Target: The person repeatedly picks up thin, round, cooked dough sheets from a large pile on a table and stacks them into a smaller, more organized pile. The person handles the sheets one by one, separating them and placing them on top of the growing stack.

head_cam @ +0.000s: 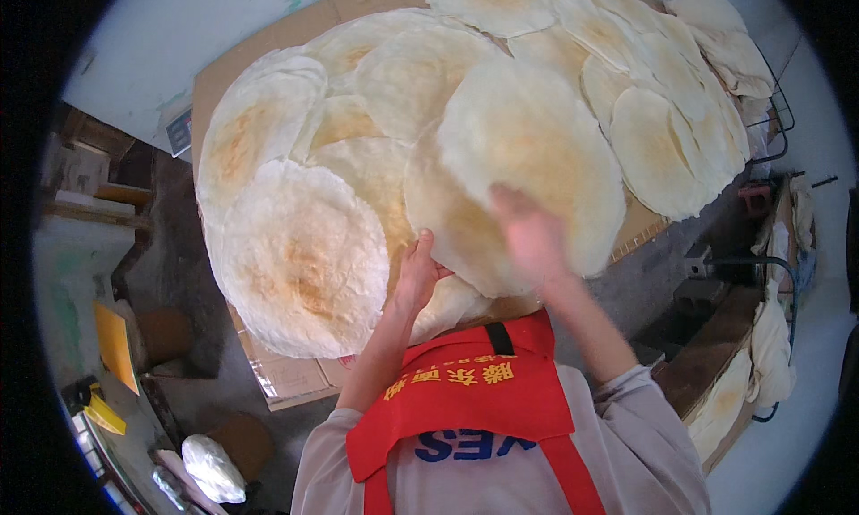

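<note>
Before me many round, thin flatbreads overlap on a cardboard-covered table. My left hand (417, 268) is at the lower left edge of a browned flatbread (463, 226). Its thumb points up, and its fingers are partly hidden by the bread's rim; a firm hold cannot be made out. My right hand (530, 233), blurred, is over the lower part of a large pale flatbread (530, 126), which partly covers the browned one. The blur hides whether its fingers grip anything. Left of my left hand lies a thick-looking, brown-spotted flatbread (305, 260).
Cardboard (295, 381) shows along the table's near left edge. More flatbreads (658, 146) overlap at the right, with a cream cloth (721, 42) behind them. A metal-framed rack with cloth and a flatbread (721, 394) stands at right. A white plastic-wrapped bundle (213, 468) sits lower left.
</note>
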`<move>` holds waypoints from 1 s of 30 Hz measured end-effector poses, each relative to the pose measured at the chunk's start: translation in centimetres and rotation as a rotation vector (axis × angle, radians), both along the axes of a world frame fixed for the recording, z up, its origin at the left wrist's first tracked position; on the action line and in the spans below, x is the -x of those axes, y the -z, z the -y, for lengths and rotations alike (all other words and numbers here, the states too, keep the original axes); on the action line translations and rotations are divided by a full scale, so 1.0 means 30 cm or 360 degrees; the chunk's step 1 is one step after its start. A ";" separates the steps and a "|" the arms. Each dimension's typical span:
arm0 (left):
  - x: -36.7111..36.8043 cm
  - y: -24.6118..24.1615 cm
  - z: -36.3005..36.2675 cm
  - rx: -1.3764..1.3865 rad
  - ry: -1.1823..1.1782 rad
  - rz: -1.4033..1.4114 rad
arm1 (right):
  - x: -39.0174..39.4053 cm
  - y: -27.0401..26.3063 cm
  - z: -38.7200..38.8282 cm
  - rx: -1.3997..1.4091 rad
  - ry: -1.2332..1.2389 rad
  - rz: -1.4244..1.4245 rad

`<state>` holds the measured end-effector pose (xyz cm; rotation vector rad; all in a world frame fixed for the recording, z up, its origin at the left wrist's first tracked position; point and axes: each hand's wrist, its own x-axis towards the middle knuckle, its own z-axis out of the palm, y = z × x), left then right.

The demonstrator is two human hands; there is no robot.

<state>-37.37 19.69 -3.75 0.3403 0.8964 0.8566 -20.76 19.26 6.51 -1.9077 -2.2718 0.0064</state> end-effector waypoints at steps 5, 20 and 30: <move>0.028 0.033 0.010 -0.0084 0.0078 -0.0144 | 0.188 0.288 0.075 -0.0098 -0.0167 -0.0095; 0.076 -0.205 -0.112 -0.0494 0.0013 -0.0281 | -0.154 0.413 0.426 0.1098 0.0135 -0.4593; -0.104 -0.327 -0.043 -0.0671 -0.0074 -0.0534 | -0.565 0.401 0.021 0.0610 0.0713 -0.3107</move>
